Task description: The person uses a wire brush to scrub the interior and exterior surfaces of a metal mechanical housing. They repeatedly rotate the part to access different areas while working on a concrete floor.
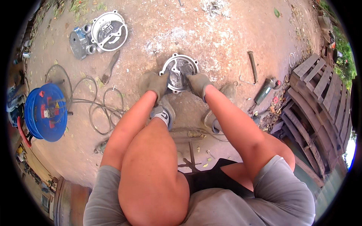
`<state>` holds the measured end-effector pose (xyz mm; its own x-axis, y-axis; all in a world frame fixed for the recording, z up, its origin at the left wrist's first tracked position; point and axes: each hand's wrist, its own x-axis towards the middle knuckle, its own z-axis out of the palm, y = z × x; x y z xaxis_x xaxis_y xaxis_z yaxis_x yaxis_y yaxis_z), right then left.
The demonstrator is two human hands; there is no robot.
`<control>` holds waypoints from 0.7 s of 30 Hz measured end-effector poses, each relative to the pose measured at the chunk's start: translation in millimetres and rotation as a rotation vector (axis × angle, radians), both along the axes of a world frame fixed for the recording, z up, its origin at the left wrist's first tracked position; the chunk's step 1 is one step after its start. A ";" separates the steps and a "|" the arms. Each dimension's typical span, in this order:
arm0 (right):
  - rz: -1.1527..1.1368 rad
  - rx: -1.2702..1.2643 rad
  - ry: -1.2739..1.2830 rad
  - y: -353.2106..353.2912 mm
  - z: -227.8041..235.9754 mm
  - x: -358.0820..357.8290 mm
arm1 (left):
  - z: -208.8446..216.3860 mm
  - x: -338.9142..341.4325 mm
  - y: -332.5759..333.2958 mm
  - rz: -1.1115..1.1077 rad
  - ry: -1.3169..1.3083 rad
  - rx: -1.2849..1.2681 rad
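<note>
I'm grasping a round metal casting [177, 77] by opposite edges, gloved left hand [154, 83] and right hand [199, 83] both clasping, blue cable reel [47, 122] sitting well left

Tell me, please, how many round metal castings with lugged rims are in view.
2: the held casting between the left hand and right hand, and the other casting toward the upper left. More could be hidden near the cluttered left edge.

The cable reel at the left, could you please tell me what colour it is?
The cable reel is blue, seen best in the head view.
</note>
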<state>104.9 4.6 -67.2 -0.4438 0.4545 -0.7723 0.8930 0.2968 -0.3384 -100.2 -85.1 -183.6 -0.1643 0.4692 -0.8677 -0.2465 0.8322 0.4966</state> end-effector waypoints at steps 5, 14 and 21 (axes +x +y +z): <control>0.013 -0.233 -0.065 42.7 42.3 44.3 | 71.3 -3.7 11.9 -0.081 0.020 0.082; -0.455 -0.004 0.113 90.5 130.4 149.1 | 25.8 -32.1 -20.6 -0.344 0.525 0.185; -1.262 -0.306 0.457 20.2 59.5 213.2 | 212.6 -41.0 154.0 -0.666 0.657 -0.081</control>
